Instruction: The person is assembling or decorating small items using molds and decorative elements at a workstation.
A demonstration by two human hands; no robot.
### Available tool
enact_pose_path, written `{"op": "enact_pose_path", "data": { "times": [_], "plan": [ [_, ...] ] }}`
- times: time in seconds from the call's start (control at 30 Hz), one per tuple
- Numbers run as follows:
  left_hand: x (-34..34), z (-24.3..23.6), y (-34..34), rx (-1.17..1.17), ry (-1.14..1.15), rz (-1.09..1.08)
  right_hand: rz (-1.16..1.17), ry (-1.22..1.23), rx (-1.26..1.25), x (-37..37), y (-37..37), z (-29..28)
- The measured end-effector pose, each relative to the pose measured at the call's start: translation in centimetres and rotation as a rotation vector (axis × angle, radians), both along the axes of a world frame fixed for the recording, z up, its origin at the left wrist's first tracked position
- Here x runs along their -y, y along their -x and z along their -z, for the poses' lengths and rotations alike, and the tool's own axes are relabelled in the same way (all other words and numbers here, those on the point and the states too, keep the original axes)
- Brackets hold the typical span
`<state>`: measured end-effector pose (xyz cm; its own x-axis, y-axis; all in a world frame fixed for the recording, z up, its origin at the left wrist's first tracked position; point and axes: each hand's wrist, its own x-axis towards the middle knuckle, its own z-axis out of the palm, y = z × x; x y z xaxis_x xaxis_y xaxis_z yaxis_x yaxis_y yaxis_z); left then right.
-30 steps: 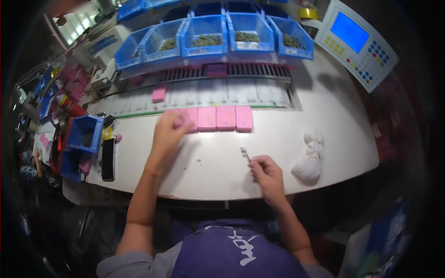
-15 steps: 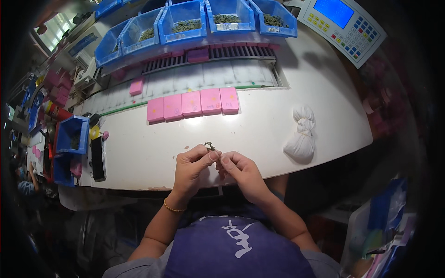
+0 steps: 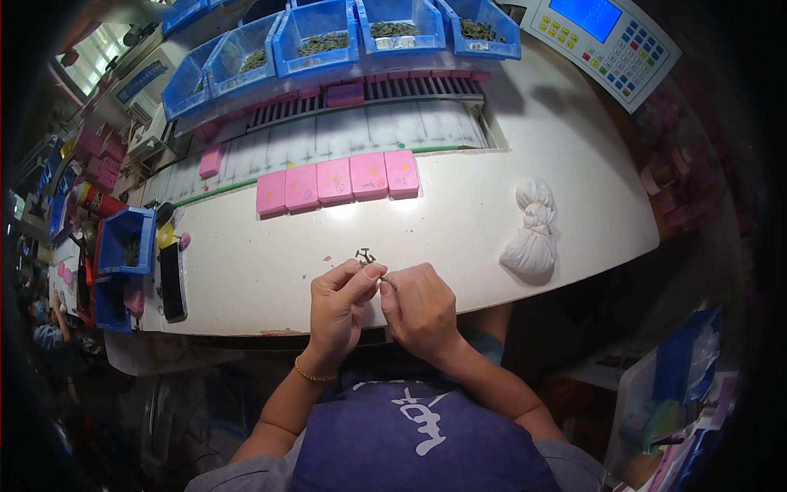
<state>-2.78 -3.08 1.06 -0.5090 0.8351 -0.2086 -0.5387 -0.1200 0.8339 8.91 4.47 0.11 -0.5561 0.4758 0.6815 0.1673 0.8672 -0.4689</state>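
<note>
Above the table's near edge, my left hand (image 3: 338, 307) pinches between thumb and fingers a small dark green branched piece (image 3: 366, 257), whose thin ends stick up past the fingertips. My right hand (image 3: 422, 307) is closed against the left fingertips, its back turned up. A tiny dark bit shows where the two hands meet; what the right fingers hold is mostly hidden. Beyond the hands, a row of several pink blocks (image 3: 334, 182) lies side by side with small marks on top.
Blue bins (image 3: 316, 61) with small greenish pieces line the back. A pink block (image 3: 211, 160) sits on the pale strip (image 3: 328, 135) below them. A tied white cloth bag (image 3: 531, 246) lies right, a keypad device (image 3: 607, 49) behind it, a black phone-like slab (image 3: 172, 283) left.
My right hand has turned over, from thumb and fingertips showing to its back showing. The branched piece now stands out more clearly. The lone pink block has shifted left along the strip.
</note>
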Motion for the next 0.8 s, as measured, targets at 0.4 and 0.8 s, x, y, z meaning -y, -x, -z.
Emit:
{"op": "enact_pose_path", "data": {
  "times": [0.4, 0.8],
  "plan": [
    [0.3, -1.0, 0.4, -0.104, 0.054, 0.019, -0.408, 0.821, 0.279, 2.0, -3.4, 0.0],
    [0.9, -0.8, 2.6, -0.111, 0.1, 0.147, -0.178, 0.153, 0.238, 3.7, -3.3, 4.3]
  ]
}}
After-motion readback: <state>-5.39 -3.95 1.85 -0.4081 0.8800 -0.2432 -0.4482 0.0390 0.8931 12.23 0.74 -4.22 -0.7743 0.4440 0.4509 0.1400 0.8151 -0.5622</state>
